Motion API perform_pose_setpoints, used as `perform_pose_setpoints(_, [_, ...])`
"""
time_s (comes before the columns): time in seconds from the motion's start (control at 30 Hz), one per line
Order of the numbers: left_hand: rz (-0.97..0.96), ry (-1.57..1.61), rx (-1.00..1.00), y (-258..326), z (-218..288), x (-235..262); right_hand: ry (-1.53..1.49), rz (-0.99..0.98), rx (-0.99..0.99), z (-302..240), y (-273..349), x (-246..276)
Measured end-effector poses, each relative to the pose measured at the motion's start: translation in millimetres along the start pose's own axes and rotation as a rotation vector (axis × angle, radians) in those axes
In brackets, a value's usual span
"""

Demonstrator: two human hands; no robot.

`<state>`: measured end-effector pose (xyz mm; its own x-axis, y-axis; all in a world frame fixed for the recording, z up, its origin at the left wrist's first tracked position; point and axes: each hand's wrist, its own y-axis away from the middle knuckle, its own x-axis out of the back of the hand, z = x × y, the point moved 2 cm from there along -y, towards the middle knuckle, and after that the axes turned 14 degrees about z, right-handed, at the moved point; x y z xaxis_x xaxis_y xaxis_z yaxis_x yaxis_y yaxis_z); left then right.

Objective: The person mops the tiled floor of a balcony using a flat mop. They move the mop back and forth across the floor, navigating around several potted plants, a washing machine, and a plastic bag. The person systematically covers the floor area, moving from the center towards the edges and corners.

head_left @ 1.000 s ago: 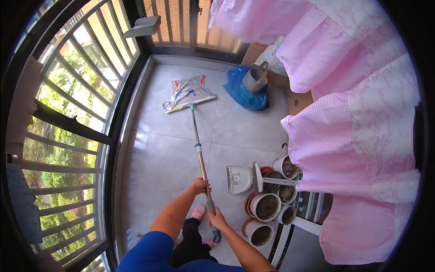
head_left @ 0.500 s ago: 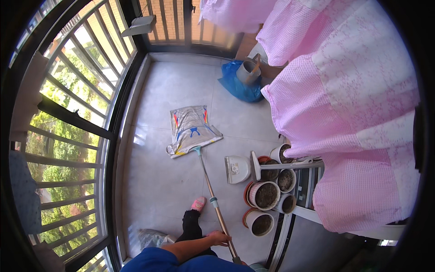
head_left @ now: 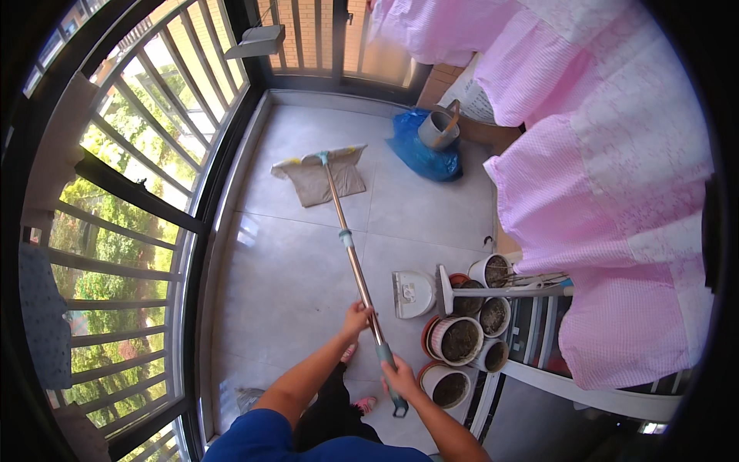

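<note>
Presently, I note left hand (head_left: 356, 322) and right hand (head_left: 399, 376) clasping the mop pole (head_left: 356, 271). Likely light, stiff; best held there.

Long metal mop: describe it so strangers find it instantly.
On the grey tiled floor, find the brownish cloth. From it runs the long metal mop. Unlike the grey T-shaped tool to its right, it is held by the left hand and right hand.

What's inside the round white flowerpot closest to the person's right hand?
Dark brown soil shows inside the round white flowerpot beside the right hand. Anything beneath the soil's surface is covered, so I can't see it.
</note>
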<state>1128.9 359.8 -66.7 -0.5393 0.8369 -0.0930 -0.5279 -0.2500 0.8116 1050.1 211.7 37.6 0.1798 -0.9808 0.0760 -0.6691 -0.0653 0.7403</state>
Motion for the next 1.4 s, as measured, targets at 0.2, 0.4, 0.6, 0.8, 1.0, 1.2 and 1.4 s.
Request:
perform_pose_setpoints(0.2, [0.016, 0.055, -0.101, -21.5, 66.4, 72.3, -0.020, -0.030, 0.124, -123.0, -167.4, -85.6])
perform_pose_setpoints(0.4, [0.395, 0.074, 0.141, 12.2, -21.4, 241.4, -0.167, -0.014, -0.044, -210.9, -276.3, -151.9])
perform_pose_setpoints(0.6, [0.612, 0.199, 0.286, 85.7, -87.7, 333.2, 0.292, 0.135, -0.016, -179.4, -309.6, -147.6])
perform_pose_setpoints(0.8, [0.441, 0.279, 0.184, 103.0, -53.5, 290.8, 0.394, 0.177, -0.044, -102.9, -278.2, -92.8])
perform_pose_setpoints(1.0, [0.250, 0.208, 0.124, 98.8, -31.7, 236.2, 0.404, 0.149, -0.103, -29.7, -204.1, -28.4])
perform_pose_setpoints(1.2, [0.075, -0.026, 0.220, 83.3, -59.4, 161.7, 0.412, 0.126, -0.197, 45.2, -99.3, 41.7])
perform_pose_setpoints(1.4, [-0.157, -0.122, 0.405, 81.0, -148.2, 74.3, 0.441, 0.102, -0.190, 117.7, 42.8, 79.0])
